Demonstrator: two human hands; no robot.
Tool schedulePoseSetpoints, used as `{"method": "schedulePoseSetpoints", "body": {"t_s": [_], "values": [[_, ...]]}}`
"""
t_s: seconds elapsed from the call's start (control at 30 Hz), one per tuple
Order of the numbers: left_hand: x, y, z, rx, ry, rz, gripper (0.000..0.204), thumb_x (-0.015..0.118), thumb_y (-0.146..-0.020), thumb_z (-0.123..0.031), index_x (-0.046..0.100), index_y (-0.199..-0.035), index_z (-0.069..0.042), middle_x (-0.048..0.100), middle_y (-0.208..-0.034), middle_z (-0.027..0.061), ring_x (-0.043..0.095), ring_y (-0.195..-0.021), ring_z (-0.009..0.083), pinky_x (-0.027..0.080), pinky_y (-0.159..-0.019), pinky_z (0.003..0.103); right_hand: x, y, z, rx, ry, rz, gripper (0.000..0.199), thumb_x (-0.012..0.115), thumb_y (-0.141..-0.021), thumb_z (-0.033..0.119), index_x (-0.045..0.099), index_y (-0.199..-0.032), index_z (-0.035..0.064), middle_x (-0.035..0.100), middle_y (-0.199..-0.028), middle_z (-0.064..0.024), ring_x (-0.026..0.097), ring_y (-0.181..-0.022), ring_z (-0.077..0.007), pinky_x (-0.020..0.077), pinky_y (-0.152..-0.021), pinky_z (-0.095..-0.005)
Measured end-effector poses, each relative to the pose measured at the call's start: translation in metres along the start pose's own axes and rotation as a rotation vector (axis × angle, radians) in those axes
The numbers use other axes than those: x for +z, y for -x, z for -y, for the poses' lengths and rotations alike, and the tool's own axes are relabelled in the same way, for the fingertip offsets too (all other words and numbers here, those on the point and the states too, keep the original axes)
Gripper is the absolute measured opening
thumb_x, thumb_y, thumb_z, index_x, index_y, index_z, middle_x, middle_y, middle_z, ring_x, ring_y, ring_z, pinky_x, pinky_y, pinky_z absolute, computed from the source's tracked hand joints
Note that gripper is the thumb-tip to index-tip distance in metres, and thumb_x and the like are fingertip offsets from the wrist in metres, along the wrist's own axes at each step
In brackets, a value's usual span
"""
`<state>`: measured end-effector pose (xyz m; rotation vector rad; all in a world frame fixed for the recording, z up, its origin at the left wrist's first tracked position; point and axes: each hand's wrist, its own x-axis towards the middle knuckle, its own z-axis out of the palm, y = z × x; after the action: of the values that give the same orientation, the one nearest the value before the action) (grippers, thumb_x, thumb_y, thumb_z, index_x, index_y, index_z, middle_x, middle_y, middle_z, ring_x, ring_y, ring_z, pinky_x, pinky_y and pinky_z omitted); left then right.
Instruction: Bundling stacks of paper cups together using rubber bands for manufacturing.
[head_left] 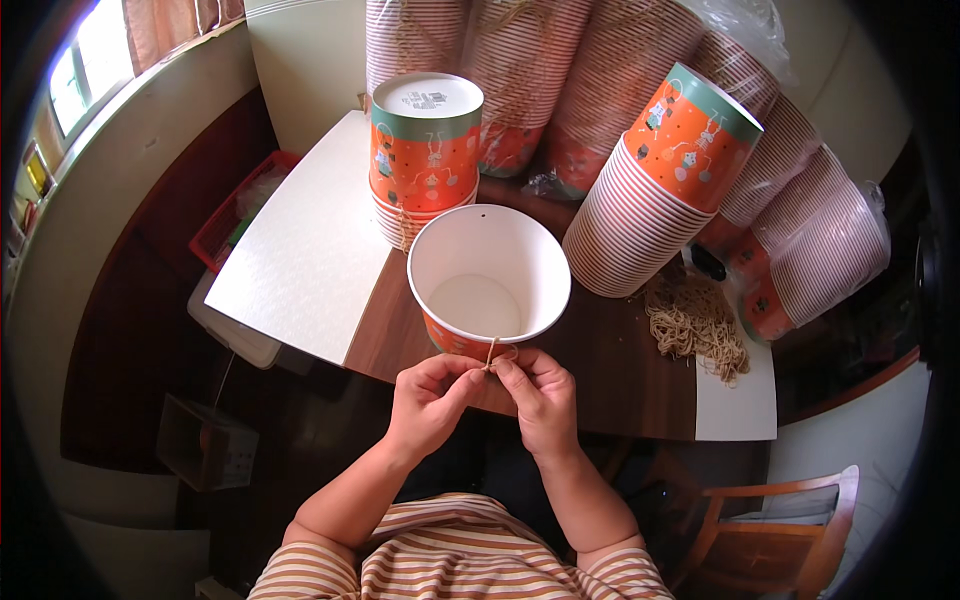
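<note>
At the near edge of the dark wooden table (pixel 610 380), an open paper bucket (pixel 488 285) stands upright, white inside and orange outside, with a short length of tan string (pixel 491 352) hanging over its rim at 6 o'clock. The left hand (pixel 432 402) and the right hand (pixel 540 392) meet just below that rim, fingers pinched closed on the string ends, thumbs nearly touching. At 11 o'clock from the bucket sits a short upturned stack of orange buckets (pixel 424 160), just beside it. At 2 o'clock a longer stack (pixel 660 185) leans on its side, and behind both lie further stacks wrapped in clear plastic (pixel 560 70). A loose heap of tan strings (pixel 697 325) lies at 3 o'clock, well apart from the hands. A white board (pixel 300 250) covers the table at 9 o'clock.
</note>
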<state>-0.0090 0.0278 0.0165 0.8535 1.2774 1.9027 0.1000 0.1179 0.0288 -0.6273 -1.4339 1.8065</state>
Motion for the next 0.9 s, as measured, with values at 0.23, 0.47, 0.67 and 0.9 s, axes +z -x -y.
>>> {"method": "schedulePoseSetpoints", "body": {"t_s": [0.23,0.47,0.67,0.9], "values": [[0.001,0.0,0.003,-0.003,-0.029,-0.028,0.009,0.061,-0.089,-0.006,0.062,-0.085,0.003,0.06,-0.072,-0.002,0.052,-0.067,0.0027,0.043,-0.06,0.018,0.001,0.0,-0.007,-0.11,0.154,-0.04,0.01,0.061,-0.09,0.01,0.062,-0.091,-0.0001,0.065,-0.084,-0.002,0.056,-0.077,-0.0061,0.0455,-0.072,-0.0212],[0.002,0.002,0.006,0.032,-0.1,-0.002,0.01,0.061,-0.089,-0.007,0.062,-0.086,0.002,0.061,-0.073,-0.0017,0.053,-0.066,0.003,0.044,-0.06,0.019,0.006,-0.004,-0.017,-0.189,0.202,-0.14,0.013,0.062,-0.09,0.012,0.062,-0.09,-0.0009,0.064,-0.08,-0.0024,0.054,-0.073,-0.0066,0.045,-0.068,-0.0225],[-0.008,0.013,0.021,-0.089,-0.037,-0.071,0.013,0.061,-0.091,-0.01,0.064,-0.091,0.003,0.063,-0.077,-0.0008,0.054,-0.071,0.0039,0.046,-0.065,0.019,-0.007,-0.007,-0.013,0.036,0.037,-0.025,0.012,0.062,-0.09,0.012,0.065,-0.094,0.0012,0.064,-0.086,0.0,0.046,-0.067,-0.0014,0.0388,-0.06,-0.0181],[-0.01,0.019,0.042,-0.082,-0.027,-0.069,0.014,0.061,-0.091,-0.01,0.063,-0.092,0.003,0.064,-0.08,0.0009,0.056,-0.072,0.0047,0.047,-0.066,0.019,-0.006,0.006,-0.027,-0.056,0.073,0.06,0.011,0.065,-0.088,0.01,0.065,-0.094,0.0009,0.064,-0.086,-0.001,0.058,-0.076,-0.005,0.0478,-0.069,-0.0193]]}}
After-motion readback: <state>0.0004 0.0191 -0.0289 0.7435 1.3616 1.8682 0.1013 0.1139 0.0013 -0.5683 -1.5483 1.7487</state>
